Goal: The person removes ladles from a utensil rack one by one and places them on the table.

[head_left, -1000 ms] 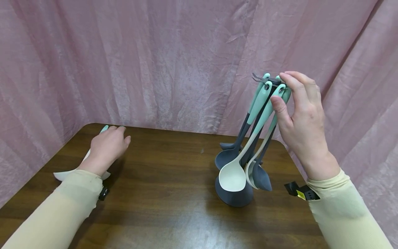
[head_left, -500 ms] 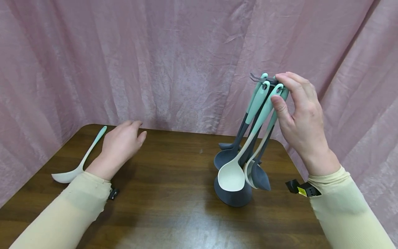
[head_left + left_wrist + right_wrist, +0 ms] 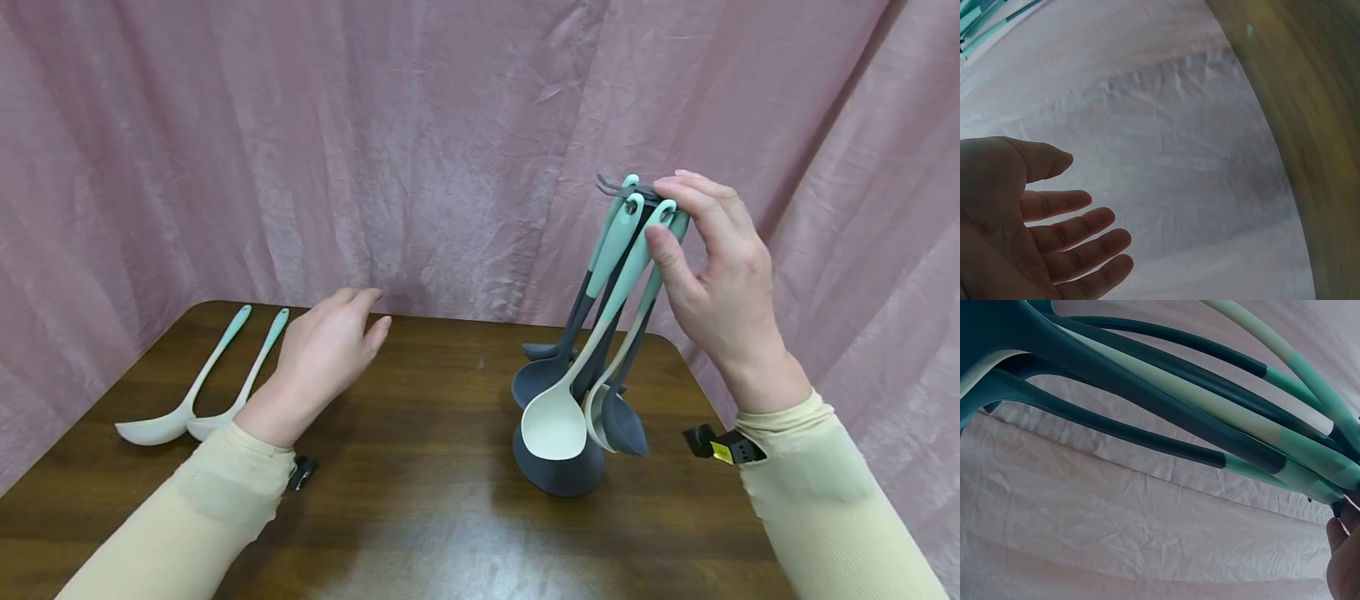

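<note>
A utensil stand (image 3: pixel 551 477) with a round dark base stands right of the table's middle. From its top hang a cream ladle (image 3: pixel 555 427) and several dark grey and cream utensils with mint handles. My right hand (image 3: pixel 723 275) holds the stand's top, fingers over the hook ring and thumb by a handle. In the right wrist view, utensil handles (image 3: pixel 1310 469) run to my fingertips at the right edge. My left hand (image 3: pixel 326 350) hovers over the left of the table, fingers spread, palm bare in the left wrist view. Beside it lie two cream, mint-handled ladles, the outer ladle (image 3: pixel 161 427) and the inner ladle (image 3: pixel 217 421).
The brown wooden table (image 3: pixel 420 417) has rounded back corners. Behind it hangs a pink curtain (image 3: pixel 450 150), close to the back edge. My left sleeve (image 3: pixel 202 508) overlaps part of the inner ladle.
My left hand has moved right, away from the ladles, uncovering both. My right hand stays at the stand's top, with only a slight shift of the whole view.
</note>
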### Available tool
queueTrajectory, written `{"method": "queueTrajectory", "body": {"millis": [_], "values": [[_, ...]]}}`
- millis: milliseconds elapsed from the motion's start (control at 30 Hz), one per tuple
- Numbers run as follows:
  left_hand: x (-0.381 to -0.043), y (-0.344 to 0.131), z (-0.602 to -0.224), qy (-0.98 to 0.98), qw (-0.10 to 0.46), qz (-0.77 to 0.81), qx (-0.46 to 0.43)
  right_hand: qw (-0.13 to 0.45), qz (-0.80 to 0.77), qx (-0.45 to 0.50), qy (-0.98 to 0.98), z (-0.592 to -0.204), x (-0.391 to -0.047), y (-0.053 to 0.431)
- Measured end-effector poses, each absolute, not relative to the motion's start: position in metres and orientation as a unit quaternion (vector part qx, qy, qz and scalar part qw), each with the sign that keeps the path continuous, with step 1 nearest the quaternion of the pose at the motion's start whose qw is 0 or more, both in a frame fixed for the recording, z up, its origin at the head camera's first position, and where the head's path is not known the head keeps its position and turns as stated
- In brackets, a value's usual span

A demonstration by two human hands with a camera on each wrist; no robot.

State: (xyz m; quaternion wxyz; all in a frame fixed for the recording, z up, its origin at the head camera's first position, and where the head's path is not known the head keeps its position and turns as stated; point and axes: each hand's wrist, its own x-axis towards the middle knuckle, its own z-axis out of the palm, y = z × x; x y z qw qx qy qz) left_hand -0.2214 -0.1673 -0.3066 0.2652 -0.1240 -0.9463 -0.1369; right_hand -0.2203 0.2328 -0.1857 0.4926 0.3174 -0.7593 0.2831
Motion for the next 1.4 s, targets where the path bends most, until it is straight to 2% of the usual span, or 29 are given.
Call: {"method": "queueTrajectory", "body": {"millis": [433,700,1400], "values": [[-0.213,-0.132,-0.312,-0.931,0.281,-0.173,-0.157,0.489,0.304,0.309,-0.757,-0.186,-0.216,0.229],[-0.21,-0.107,-0.314,-0.911,0.31,-0.198,-0.187,0.478,0.313,0.291,-0.767,-0.184,-0.212,0.227],[-0.203,-0.055,-0.315,-0.88,0.315,-0.261,-0.242,0.474,0.303,0.286,-0.776,-0.185,-0.215,0.229]]}}
